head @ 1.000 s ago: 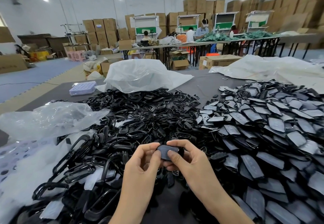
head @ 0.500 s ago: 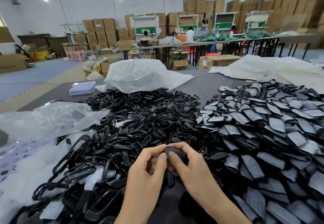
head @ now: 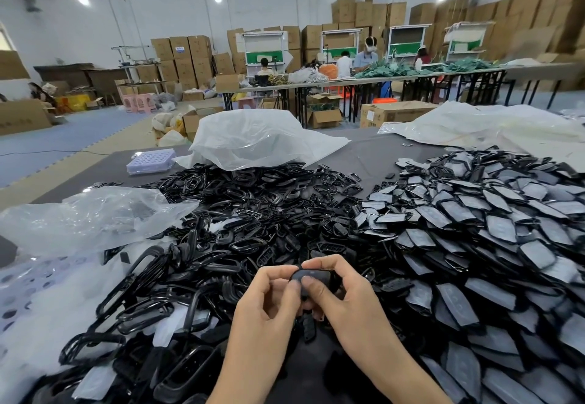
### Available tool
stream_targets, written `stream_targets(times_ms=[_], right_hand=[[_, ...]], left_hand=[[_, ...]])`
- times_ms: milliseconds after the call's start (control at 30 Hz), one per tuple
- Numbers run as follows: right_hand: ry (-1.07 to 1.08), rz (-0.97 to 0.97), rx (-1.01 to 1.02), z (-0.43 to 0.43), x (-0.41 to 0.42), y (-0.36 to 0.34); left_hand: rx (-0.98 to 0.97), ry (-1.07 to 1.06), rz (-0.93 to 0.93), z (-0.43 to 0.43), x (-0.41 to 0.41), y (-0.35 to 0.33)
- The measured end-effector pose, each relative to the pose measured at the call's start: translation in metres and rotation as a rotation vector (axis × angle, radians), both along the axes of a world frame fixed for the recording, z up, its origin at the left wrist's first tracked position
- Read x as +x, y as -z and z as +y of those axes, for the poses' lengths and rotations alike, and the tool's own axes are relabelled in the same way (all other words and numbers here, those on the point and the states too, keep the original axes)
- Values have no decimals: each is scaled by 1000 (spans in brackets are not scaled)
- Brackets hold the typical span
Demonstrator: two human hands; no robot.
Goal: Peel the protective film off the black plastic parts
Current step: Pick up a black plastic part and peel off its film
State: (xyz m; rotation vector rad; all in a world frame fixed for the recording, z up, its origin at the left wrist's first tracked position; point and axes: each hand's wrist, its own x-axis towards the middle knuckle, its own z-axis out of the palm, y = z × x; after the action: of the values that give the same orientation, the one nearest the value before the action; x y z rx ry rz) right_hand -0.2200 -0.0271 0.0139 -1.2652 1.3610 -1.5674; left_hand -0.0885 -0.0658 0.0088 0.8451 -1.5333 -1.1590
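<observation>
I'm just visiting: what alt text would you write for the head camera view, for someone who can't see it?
A left hand and a right hand pinch one small black plastic part between them above a dark table. Heaps of black frames lie to the left and film-covered parts to the right, with a white plastic bag behind.

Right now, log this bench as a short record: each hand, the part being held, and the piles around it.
black part: held above the table, between both hands
left hand: pinches the part's left end
right hand: grips the part, thumb on its face
film: cannot tell if lifted
right pile: flat parts with dull grey faces
centre pile: black ring-shaped frames
left side: crumpled clear bag
</observation>
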Motion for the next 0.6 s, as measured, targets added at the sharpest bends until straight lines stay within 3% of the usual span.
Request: stream_targets(times_ms=[333,600], right_hand=[[-43,-340,-13,-5,-4,1],[-43,-421,41,-6,-4,0]], left_hand=[[-15,-29,37,-2,2,-1],[-31,-32,17,0,2,-1]])
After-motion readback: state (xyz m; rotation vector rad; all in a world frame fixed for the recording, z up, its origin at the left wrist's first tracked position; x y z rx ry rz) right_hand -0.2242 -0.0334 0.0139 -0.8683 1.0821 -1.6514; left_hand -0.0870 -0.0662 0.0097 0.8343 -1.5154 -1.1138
